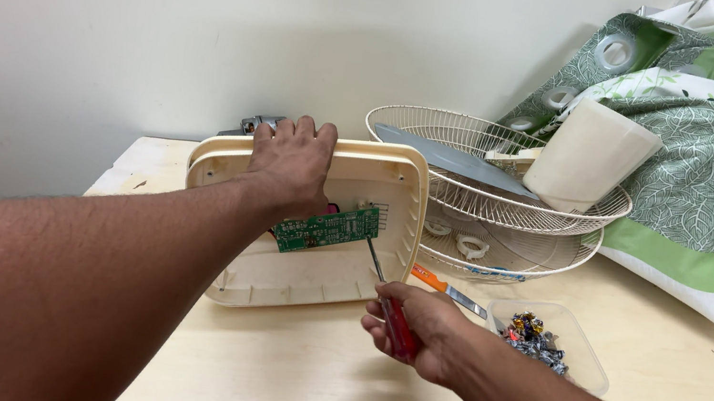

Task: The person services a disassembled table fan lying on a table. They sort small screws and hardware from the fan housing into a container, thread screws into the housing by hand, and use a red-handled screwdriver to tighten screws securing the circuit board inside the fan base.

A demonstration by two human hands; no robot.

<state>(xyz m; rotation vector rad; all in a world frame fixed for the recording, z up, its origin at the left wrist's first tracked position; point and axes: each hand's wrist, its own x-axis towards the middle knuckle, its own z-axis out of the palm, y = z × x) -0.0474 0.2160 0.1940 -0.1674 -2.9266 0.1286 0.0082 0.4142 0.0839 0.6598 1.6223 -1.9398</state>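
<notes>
Red screwdriver (395, 321) in right hand (427, 333) (probably clenched)

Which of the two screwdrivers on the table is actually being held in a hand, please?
The red-handled screwdriver, gripped in the right hand with its tip reaching into the cream housing. The orange-handled screwdriver lies untouched on the table behind it.

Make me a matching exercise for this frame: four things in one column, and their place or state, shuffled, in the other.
Things:
1. left hand
2. right hand
3. green circuit board
4. clear plastic tray

Places or states:
A. inside the cream housing
B. gripping the top edge of the cream housing
C. on the table, holding small parts
D. closed around a red-handled screwdriver

Pairs: 1-B, 2-D, 3-A, 4-C
</notes>
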